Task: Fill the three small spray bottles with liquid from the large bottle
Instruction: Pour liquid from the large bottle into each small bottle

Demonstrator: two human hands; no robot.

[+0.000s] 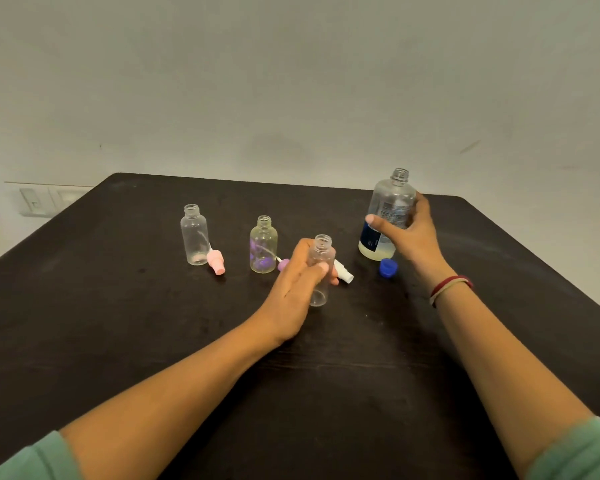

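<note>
Three small clear spray bottles stand uncapped on the dark table (153, 323). The left bottle (194, 233) has a pink spray cap (216, 262) lying beside it. The middle bottle (263, 244) has a purple cap (283, 265) behind my hand. My left hand (297, 289) grips the third small bottle (321, 258), upright; its white spray cap (343, 273) lies just behind. My right hand (407, 233) holds the large open bottle (390, 209), upright, with a little pale liquid at its bottom. Its blue cap (388, 267) lies on the table in front.
A grey wall rises behind the table, with a switch plate (35, 200) at the far left. The table's right edge runs diagonally close to my right forearm.
</note>
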